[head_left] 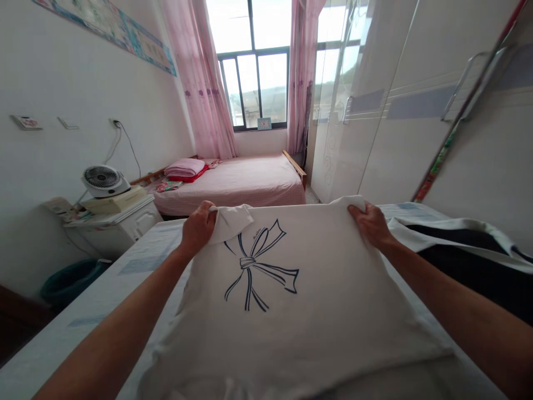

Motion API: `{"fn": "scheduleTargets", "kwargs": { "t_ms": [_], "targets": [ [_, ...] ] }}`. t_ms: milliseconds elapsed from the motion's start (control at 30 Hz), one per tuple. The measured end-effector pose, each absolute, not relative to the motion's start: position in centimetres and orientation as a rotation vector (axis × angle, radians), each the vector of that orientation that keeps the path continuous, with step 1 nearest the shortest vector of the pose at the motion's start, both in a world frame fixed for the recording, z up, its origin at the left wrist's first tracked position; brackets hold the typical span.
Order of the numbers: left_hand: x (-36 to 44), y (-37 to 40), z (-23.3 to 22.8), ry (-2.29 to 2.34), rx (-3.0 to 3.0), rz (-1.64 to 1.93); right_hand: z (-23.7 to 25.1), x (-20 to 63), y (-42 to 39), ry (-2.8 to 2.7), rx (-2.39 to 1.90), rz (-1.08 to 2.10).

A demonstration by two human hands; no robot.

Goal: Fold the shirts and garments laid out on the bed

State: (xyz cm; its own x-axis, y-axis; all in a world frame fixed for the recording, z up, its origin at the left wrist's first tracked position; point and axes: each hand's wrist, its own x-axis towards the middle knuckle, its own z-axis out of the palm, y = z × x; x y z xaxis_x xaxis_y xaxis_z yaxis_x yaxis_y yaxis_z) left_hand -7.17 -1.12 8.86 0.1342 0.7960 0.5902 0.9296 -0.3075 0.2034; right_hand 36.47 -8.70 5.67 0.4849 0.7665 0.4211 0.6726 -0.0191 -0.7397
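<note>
A white T-shirt (333, 289) with a dark blue bow print is stretched between my two hands above the near bed. My left hand (200, 226) is closed on its far left corner, where a flap of cloth folds over the print. The far right corner is pinched in my right hand (370, 222), thumb on top. The far edge runs nearly straight between the hands. Toward me the cloth hangs down in loose folds, and its lower end runs out of view. Some of the bow print's left side is covered by the folded flap.
Light patterned sheet (145, 261) covers the near bed. A black and white garment (462, 250) lies at right. Beyond stands a pink bed (254, 183); a fan (106, 180) sits on the left cabinet, above a green bin (70, 283). White wardrobes (391, 150) line the right.
</note>
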Motion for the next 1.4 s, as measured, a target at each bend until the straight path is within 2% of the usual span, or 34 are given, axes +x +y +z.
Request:
{"fn": "scheduleTargets", "kwargs": {
  "t_ms": [133,233,367,467,600,1000,1200,1400],
  "targets": [
    [-5.5,1.0,6.5,-1.727,-2.194,-0.743,4.1,35.8,-6.7,-1.32,-2.061,-0.076],
    [-4.1,-0.2,4.1,-1.619,-2.39,-0.611,2.4,33.4,-7.3,-1.629,-2.0,-0.171],
    [-3.0,-4.0,1.2,-1.288,-2.72,-0.424,0.3,29.8,-8.9,-2.082,-1.821,-0.097],
    [-3.4,-5.6,-0.5,-1.37,-2.747,-0.267,-1.1,29.8,-9.1,-2.256,-1.866,-0.046],
    [-4.5,-5.7,-1.5,-1.559,-2.741,-0.216,-2.5,33.1,-8.1,-2.053,-2.166,-0.014],
    [-4.3,-5.8,-1.3,-1.584,-2.728,-0.221,-0.6,37.5,-5.4,-1.349,-2.341,0.045],
    [-4.5,-5.6,-1.4,-1.577,-2.717,-0.227,0.0,36.3,-3.7,-1.267,-2.207,0.015],
    [-4.5,-5.7,-1.5,-1.552,-2.719,-0.248,0.5,36.1,-4.3,-1.249,-2.067,-0.146]
  ]
}}
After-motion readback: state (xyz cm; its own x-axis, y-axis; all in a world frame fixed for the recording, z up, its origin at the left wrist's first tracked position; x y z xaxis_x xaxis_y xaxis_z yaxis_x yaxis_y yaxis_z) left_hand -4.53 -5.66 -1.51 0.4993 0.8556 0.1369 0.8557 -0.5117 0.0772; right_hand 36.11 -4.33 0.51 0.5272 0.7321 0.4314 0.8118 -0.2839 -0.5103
